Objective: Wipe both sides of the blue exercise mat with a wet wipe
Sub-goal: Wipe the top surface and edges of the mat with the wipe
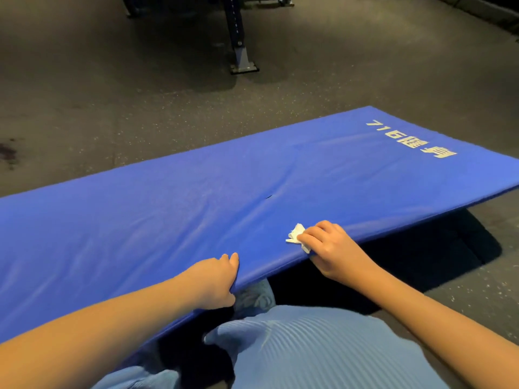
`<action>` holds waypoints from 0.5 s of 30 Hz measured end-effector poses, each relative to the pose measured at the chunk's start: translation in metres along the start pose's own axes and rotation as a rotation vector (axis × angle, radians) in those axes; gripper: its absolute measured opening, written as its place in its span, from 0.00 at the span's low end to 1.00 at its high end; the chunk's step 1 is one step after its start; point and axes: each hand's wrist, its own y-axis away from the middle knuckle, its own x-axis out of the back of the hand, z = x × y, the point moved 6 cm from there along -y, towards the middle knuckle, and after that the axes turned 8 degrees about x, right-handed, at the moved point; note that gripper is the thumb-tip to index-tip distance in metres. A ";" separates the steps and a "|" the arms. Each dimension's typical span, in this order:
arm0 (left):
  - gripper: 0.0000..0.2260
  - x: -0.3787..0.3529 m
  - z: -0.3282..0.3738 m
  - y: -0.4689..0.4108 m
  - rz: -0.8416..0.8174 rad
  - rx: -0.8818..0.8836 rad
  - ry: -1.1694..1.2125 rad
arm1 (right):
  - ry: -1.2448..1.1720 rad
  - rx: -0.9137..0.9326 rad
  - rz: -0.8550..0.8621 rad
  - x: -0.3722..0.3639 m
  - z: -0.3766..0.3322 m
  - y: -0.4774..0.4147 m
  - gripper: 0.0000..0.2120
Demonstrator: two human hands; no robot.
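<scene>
The mat (pixel 196 197) lies across the view over the dark floor (pixel 112 108), printed side up, with white lettering (pixel 412 138) near its right end. Its near long edge is raised clear of the floor and casts a shadow underneath, while the far edge looks to sit low. The left grip (pixel 216 279) is closed on that near edge, fingers on top and curled round it. The right grip (pixel 328 248), further right along the same edge, pinches a crumpled white wipe (pixel 296 234) against the top face; whether its thumb also hooks under the edge is hard to tell. This reads as lifting the mat to turn it over, though it could be a pass along the border. To do it well, both grips should rise together so the soft mat does not sag or fold at the small dark mark in its middle. The wipe should stay bunched in the fingers, not trapped under the mat. The far edge can serve as a hinge, with the turn kept away from the rack leg (pixel 238 43) beyond.
</scene>
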 end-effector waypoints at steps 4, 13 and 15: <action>0.21 0.030 -0.017 0.017 0.025 -0.013 -0.064 | -0.104 -0.027 0.038 0.011 -0.001 -0.015 0.15; 0.18 0.025 -0.101 0.062 -0.025 0.081 -0.191 | -0.231 0.136 0.015 0.004 -0.065 -0.084 0.17; 0.17 0.013 -0.119 0.070 -0.015 0.107 -0.159 | -0.256 0.176 -0.009 -0.002 -0.082 -0.097 0.19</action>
